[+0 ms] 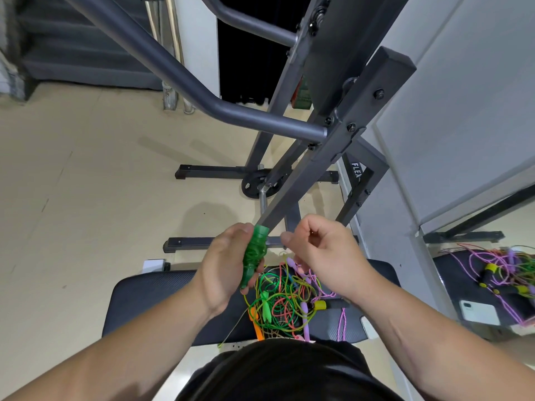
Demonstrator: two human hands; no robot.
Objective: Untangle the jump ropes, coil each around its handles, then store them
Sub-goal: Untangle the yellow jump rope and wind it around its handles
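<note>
I see the green jump rope handles (254, 256) bundled together with green cord wound round them, held upright and slightly tilted above the near edge of the black padded bench (150, 299). My left hand (228, 259) is wrapped around that bundle, thumb up near its top end, forearm coming in low from the left. My right hand (318, 250) sits just beside it at the same height, fingers curled in and thumb meeting forefinger in a narrow pinch; I cannot tell whether a strand is caught there. Below both hands, a tangled heap of ropes (286, 302) in green, yellow, orange, red and pink lies on the bench. A thin green strand trails down from the bundle toward my dark shirt (289, 371). Beyond, the grey gym frame (318, 157) stands on the beige floor (86, 183).
</note>
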